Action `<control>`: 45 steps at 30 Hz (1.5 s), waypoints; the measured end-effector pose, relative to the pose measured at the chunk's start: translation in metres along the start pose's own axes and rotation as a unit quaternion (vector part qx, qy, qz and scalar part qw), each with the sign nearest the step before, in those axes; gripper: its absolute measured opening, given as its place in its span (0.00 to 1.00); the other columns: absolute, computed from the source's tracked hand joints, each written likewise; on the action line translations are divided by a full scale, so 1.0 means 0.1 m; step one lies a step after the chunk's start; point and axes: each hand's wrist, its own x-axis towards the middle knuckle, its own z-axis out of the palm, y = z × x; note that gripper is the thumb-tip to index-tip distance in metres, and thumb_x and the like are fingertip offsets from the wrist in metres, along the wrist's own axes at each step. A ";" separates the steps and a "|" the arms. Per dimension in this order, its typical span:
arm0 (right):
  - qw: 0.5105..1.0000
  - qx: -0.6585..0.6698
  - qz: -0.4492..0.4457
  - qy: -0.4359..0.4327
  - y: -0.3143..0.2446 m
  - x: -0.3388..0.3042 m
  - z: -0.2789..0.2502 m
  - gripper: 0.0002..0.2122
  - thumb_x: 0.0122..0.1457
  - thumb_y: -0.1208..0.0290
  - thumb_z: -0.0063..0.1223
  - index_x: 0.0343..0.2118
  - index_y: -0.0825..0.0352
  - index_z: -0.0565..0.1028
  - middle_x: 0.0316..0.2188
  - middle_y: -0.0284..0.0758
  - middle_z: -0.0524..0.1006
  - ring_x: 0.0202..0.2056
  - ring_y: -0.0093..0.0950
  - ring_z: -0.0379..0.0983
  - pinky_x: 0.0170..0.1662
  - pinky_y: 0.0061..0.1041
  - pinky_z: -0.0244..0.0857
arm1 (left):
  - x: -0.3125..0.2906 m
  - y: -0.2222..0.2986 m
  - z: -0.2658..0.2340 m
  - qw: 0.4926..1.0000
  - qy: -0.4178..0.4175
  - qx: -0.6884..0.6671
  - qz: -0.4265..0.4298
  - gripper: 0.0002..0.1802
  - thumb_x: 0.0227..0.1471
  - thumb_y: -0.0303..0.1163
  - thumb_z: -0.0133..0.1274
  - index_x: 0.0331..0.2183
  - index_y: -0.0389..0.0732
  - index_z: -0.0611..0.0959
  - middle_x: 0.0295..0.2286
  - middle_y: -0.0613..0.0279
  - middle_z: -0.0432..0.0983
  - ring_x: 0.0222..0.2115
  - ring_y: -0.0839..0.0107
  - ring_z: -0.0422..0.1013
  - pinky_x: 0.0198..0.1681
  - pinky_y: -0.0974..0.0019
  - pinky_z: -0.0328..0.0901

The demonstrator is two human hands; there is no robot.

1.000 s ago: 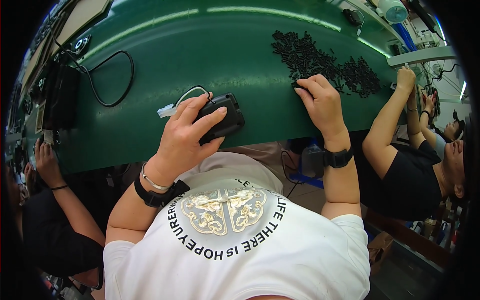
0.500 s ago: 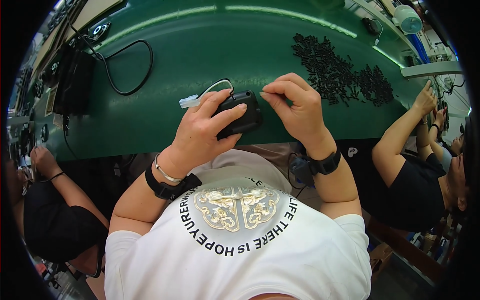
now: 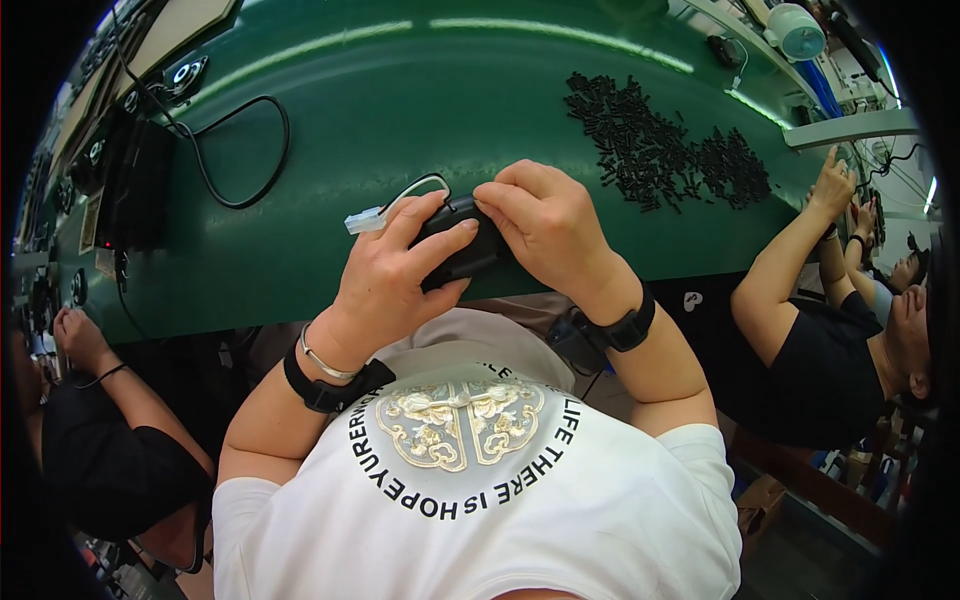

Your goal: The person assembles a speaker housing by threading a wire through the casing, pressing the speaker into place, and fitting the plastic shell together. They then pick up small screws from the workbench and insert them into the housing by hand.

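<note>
My left hand [image 3: 385, 265] is wrapped over a black plastic case [image 3: 482, 250] near the front edge of the green table [image 3: 400, 110]. From the case's top runs a short black-and-white lead [image 3: 428, 179] ending in a whitish, translucent plug [image 3: 364, 221] beside my left fingers. My right hand [image 3: 555, 225] is closed in a pinch, its fingertips against the upper right corner of the case. Whatever small thing those fingertips hold, if any, is hidden. Beyond my right hand lies a spread pile of short black rod-like pieces [image 3: 625, 140].
A black cable [image 3: 284, 150] loops across the table at the left, near a dark box [image 3: 140, 190]. One person [image 3: 125, 440] sits at my left, another [image 3: 805, 335] at my right. A pale metal bar [image 3: 850, 132] and a lamp-like device [image 3: 797, 32] stand at the right.
My right hand has come left and down, from beside the case to its upper right corner. My left hand still holds the case. The whole view has shifted slightly.
</note>
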 end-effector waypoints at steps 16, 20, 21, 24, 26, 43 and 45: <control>0.983 -0.126 0.123 -0.059 0.61 -0.41 -0.83 0.06 0.52 0.81 0.59 0.34 0.68 0.78 0.29 0.37 0.76 0.29 0.33 0.75 0.32 0.26 0.70 | 0.01 -0.02 0.02 1.000 0.011 0.014 0.012 0.31 0.29 0.27 0.68 0.43 0.47 0.83 0.46 0.47 0.72 0.46 0.50 0.72 0.42 0.56 0.72; 0.983 -0.141 0.079 -0.088 0.63 -0.38 -0.74 0.06 0.52 0.82 0.58 0.34 0.69 0.77 0.30 0.38 0.76 0.29 0.34 0.74 0.33 0.25 0.70 | 0.00 -0.01 0.02 1.000 0.014 0.007 0.005 0.31 0.29 0.27 0.68 0.43 0.47 0.83 0.46 0.48 0.72 0.46 0.50 0.72 0.43 0.56 0.71; 0.984 -0.131 0.084 -0.090 0.60 -0.37 -0.75 0.06 0.52 0.82 0.57 0.34 0.70 0.77 0.30 0.37 0.76 0.29 0.33 0.74 0.33 0.25 0.69 | 0.00 -0.01 0.02 1.000 0.012 0.011 -0.001 0.31 0.29 0.27 0.68 0.43 0.47 0.83 0.46 0.48 0.72 0.46 0.50 0.72 0.43 0.56 0.71; 0.986 -0.102 0.091 -0.099 0.44 -0.35 -0.70 0.06 0.53 0.83 0.56 0.34 0.70 0.76 0.30 0.37 0.75 0.28 0.32 0.73 0.33 0.24 0.68 | 0.02 -0.01 0.03 1.000 0.013 0.003 0.009 0.31 0.29 0.27 0.68 0.43 0.47 0.83 0.46 0.49 0.72 0.46 0.50 0.72 0.44 0.56 0.70; 0.957 0.192 0.202 -0.077 0.12 -0.39 -0.56 0.05 0.54 0.83 0.56 0.34 0.70 0.75 0.30 0.37 0.75 0.28 0.31 0.72 0.32 0.23 0.67 | 0.01 -0.01 0.03 1.000 0.011 0.001 -0.002 0.31 0.29 0.27 0.68 0.43 0.47 0.83 0.46 0.49 0.72 0.45 0.50 0.71 0.45 0.56 0.70; 0.943 0.231 0.230 -0.068 -0.11 -0.31 -0.38 0.07 0.52 0.82 0.61 0.34 0.68 0.77 0.30 0.34 0.74 0.27 0.25 0.70 0.30 0.22 0.66 | 0.01 -0.01 0.05 1.000 0.016 0.001 0.002 0.31 0.28 0.26 0.67 0.43 0.46 0.83 0.46 0.49 0.72 0.46 0.49 0.71 0.46 0.54 0.70; 0.967 0.123 0.221 -0.028 0.13 -0.32 -0.52 0.08 0.51 0.81 0.62 0.34 0.68 0.77 0.30 0.34 0.74 0.27 0.26 0.71 0.30 0.22 0.66 | 0.00 -0.01 0.04 1.000 0.017 0.006 0.000 0.31 0.28 0.26 0.67 0.43 0.46 0.83 0.46 0.48 0.72 0.46 0.49 0.71 0.46 0.54 0.70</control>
